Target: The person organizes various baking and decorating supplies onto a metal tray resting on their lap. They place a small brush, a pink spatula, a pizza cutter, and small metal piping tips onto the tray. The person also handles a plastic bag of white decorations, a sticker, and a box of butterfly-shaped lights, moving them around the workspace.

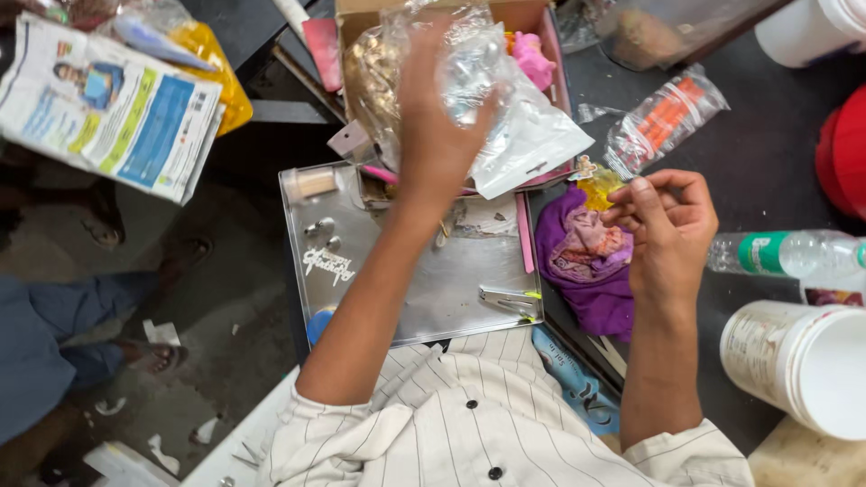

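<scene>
My left hand [439, 117] is raised over a cardboard box [528, 13] and grips a clear plastic bag [514, 117] with small shiny pieces inside. My right hand [666, 225] hovers to the right, fingers pinched together on something too small to make out, just above a small yellow piece [598, 188] and a purple cloth [585, 261]. Below my left forearm lies a steel tray [433, 298] with a metal clip [505, 298] and small round bits on it.
A folded newspaper [108, 104] lies at the upper left. A clear packet with orange contents [663, 117], a plastic water bottle [785, 254], a white tub [807, 361] and a red container [848, 149] sit on the dark table at right. Another person's feet [153, 356] stand at left.
</scene>
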